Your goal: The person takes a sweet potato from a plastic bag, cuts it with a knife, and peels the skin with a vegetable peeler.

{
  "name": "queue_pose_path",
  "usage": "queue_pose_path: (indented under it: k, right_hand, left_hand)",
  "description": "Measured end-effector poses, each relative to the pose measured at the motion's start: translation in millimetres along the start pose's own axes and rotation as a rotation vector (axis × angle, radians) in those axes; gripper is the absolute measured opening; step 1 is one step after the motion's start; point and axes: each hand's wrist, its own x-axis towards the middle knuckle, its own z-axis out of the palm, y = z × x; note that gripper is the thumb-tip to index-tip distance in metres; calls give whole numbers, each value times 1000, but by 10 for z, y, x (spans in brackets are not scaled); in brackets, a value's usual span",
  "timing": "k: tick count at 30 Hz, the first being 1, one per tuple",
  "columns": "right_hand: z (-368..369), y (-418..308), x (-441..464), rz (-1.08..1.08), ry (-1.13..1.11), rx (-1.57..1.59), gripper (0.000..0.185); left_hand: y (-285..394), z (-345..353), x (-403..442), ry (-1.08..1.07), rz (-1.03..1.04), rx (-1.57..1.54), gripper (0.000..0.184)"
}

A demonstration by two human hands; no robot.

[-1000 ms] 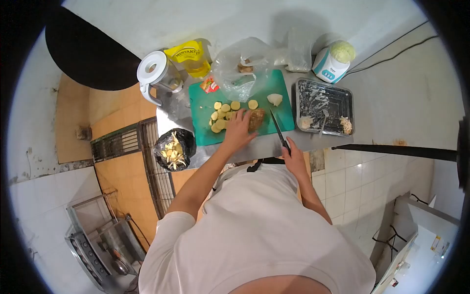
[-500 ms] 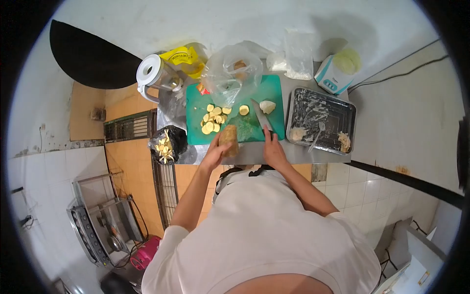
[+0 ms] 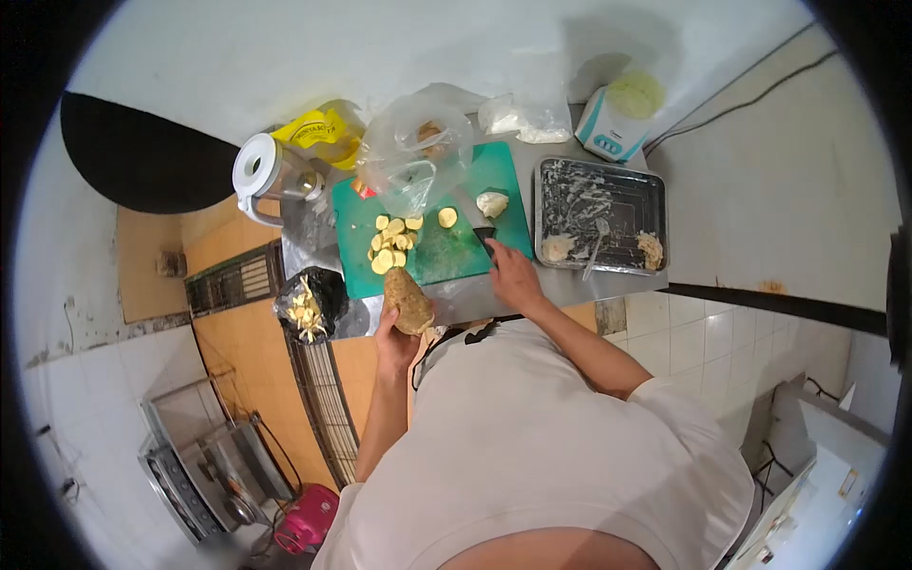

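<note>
My left hand (image 3: 391,350) is closed around a large brown, rough-skinned tuber (image 3: 408,300), held at the board's near edge. In my right hand (image 3: 516,277) is the black handle of a kitchen knife (image 3: 484,235). Its blade points away over the green cutting board (image 3: 503,250), close to the clear plastic bag (image 3: 410,160). A heap of pale yellow round slices (image 3: 390,249) lies on the board's left part, and a single slice (image 3: 447,218) lies apart from it. A whitish lump (image 3: 492,204) sits right of the blade.
Left of the board stand a blender jug (image 3: 261,171) and a black bag of peelings (image 3: 310,309). On the right are a smeared metal tray (image 3: 600,214) and a blue-white appliance (image 3: 613,133). At the back lie a yellow packet (image 3: 321,131) and bags of white powder (image 3: 524,122).
My left hand has moved the tuber left and nearer my body and tilted it. My right hand still grips the knife. The view has shifted slightly.
</note>
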Motion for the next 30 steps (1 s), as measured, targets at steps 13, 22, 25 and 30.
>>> queue_pose_path:
  k: [13,22,25,30]
  right_hand:
    - [248,162,-532,142,-31,0,34]
    - [362,632,-643,844,511,866,27]
    - [339,841,-432,894,604,1092,21]
    - [201,748,-102,954,878,1281,22]
  left_hand:
    - [362,-328,27,-74,-85,-66,68]
    - [655,-677,-24,-119,-152,-145,67]
    - [761,-797,-76,-113,-159,-144,68]
    - [989,-959,-324,-94,-145,-135,69]
